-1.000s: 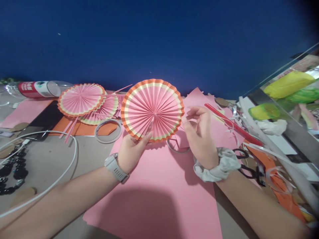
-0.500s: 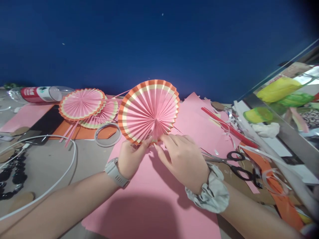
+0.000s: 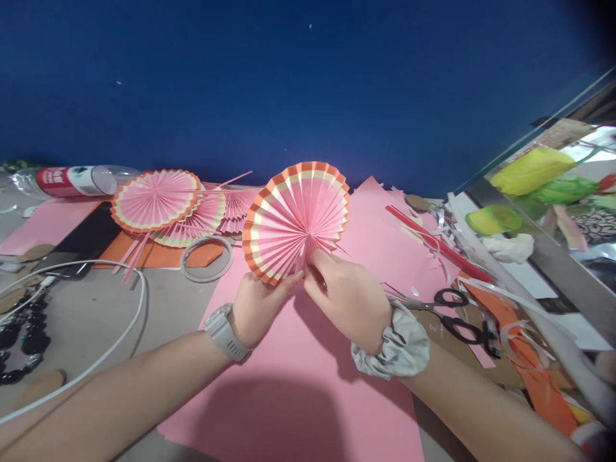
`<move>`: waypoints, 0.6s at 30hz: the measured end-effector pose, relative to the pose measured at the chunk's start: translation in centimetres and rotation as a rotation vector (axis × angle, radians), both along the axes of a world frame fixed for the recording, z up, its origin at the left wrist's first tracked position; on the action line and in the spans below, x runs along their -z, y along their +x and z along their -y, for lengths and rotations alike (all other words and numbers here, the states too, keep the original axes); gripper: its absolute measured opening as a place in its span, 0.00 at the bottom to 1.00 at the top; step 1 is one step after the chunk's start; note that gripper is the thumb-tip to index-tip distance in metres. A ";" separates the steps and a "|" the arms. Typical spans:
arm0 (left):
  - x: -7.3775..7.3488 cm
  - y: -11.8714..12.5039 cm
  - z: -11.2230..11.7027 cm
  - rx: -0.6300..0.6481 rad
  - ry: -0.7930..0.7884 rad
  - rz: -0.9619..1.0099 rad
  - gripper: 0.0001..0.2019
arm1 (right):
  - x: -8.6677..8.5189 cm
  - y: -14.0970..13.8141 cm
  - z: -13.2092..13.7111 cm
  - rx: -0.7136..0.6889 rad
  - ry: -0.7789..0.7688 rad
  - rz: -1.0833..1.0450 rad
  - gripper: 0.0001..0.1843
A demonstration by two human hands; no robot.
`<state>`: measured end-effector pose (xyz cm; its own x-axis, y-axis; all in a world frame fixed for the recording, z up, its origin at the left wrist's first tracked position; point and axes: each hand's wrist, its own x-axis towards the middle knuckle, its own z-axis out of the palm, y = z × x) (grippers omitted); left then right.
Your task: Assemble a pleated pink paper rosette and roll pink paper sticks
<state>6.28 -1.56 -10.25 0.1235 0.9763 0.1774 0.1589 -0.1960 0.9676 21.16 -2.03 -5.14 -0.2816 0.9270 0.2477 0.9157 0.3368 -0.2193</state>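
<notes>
I hold a pleated pink paper fan (image 3: 293,215) with orange and cream rings at its rim, raised over a pink paper sheet (image 3: 308,391). My left hand (image 3: 257,305), with a grey watch on the wrist, pinches the fan's lower edge. My right hand (image 3: 346,295), with a grey scrunchie on the wrist, pinches the folds at the fan's centre. The fan is partly folded in at its lower right. Two similar finished fans (image 3: 154,200) lie at the back left.
A roll of tape (image 3: 206,258) and orange paper lie left of the fan. A plastic bottle (image 3: 72,181), a white cable (image 3: 120,333) and black beads (image 3: 19,340) are at the left. Black scissors (image 3: 457,314), a red strip (image 3: 433,240) and paper scraps lie right.
My right hand came in from the fan's right side and now grips its centre. The round fan has partly folded in at the lower right and tilted.
</notes>
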 end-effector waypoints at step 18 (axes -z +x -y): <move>0.1 0.4 -0.1 0.081 -0.404 0.582 0.15 | 0.5 -0.2 0.2 0.008 -0.106 -0.045 0.09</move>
